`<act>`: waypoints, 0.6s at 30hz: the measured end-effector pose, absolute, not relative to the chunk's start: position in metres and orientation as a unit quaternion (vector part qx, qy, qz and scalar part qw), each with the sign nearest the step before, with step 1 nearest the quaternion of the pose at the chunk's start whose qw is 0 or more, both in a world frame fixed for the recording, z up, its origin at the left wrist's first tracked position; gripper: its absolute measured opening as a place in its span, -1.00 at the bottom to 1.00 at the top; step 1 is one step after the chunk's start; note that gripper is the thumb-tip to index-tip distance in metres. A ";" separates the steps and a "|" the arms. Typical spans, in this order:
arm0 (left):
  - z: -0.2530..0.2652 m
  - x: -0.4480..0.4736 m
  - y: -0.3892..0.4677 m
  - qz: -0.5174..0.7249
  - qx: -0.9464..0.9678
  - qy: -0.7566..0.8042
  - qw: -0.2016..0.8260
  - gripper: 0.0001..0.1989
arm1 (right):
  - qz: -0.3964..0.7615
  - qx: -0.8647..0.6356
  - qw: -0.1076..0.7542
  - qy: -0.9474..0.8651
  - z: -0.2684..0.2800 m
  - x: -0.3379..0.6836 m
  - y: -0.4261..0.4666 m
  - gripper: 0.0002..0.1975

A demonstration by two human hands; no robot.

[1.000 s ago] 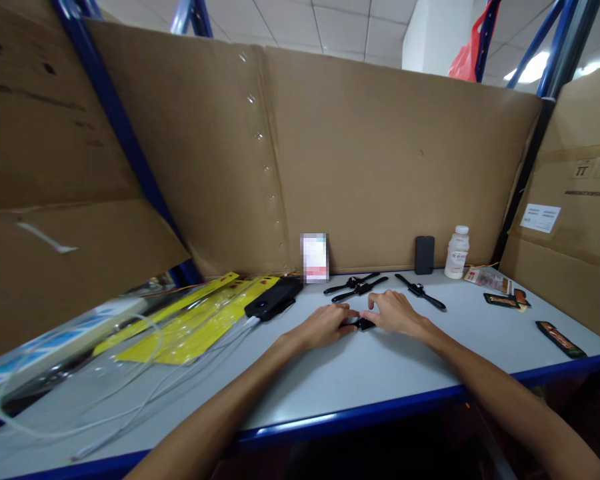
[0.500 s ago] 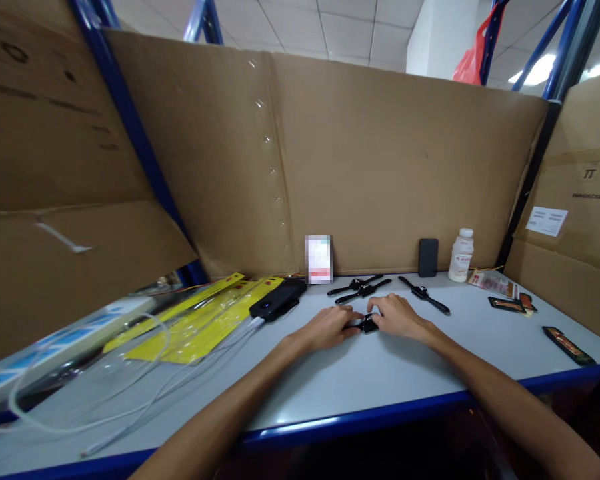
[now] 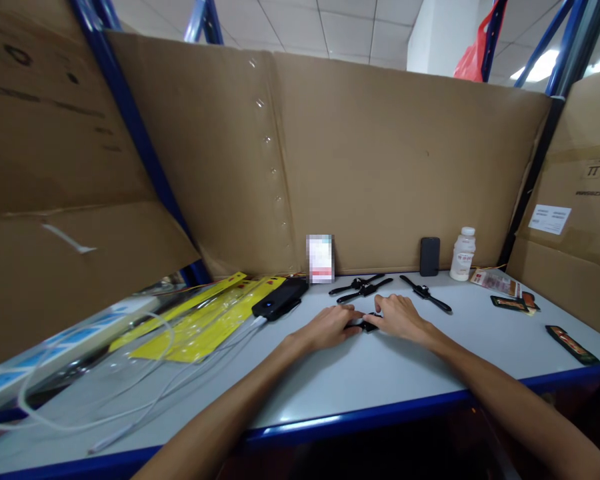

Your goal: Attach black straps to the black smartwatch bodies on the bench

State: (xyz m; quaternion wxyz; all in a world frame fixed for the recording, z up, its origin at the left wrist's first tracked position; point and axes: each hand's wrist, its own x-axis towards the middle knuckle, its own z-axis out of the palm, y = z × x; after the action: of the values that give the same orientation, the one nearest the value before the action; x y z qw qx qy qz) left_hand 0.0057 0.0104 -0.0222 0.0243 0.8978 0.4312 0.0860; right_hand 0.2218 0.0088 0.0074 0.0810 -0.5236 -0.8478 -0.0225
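A tall cardboard panel (image 3: 380, 160) stands along the far edge of the grey worktop (image 3: 320, 387), between metal uprights (image 3: 127, 120) left and right; above show a tiled ceiling (image 3: 320, 33), white pillar (image 3: 433, 40) and, right, bright lamps (image 3: 541, 68).

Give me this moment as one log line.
Left hand: holding black tool | Right hand: at its middle | Things: three similar tools behind, on table | Rest: bottle upright, back right
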 end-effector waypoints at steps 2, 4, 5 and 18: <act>-0.023 0.005 0.011 0.092 0.899 0.428 0.024 -0.67 | -0.024 -0.519 0.079 -0.851 0.006 0.221 0.009 -0.53; -0.023 0.006 0.011 0.090 0.898 0.429 0.026 -0.66 | -0.024 -0.517 0.080 -0.852 0.004 0.220 0.010 -0.58; -0.022 0.006 0.010 0.086 0.897 0.432 0.028 -0.65 | -0.022 -0.517 0.081 -0.852 0.003 0.220 0.010 -0.62; -0.017 0.008 0.007 0.081 0.895 0.437 0.034 -0.64 | 0.013 -0.492 0.083 -0.866 0.001 0.221 0.011 -0.70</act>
State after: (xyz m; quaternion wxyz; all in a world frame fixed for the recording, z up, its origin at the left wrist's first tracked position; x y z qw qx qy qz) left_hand 0.0079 0.0065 -0.0165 0.0341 0.8953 0.4366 0.0810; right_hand 0.2214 0.0112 0.0015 0.0835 -0.4924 -0.8663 0.0127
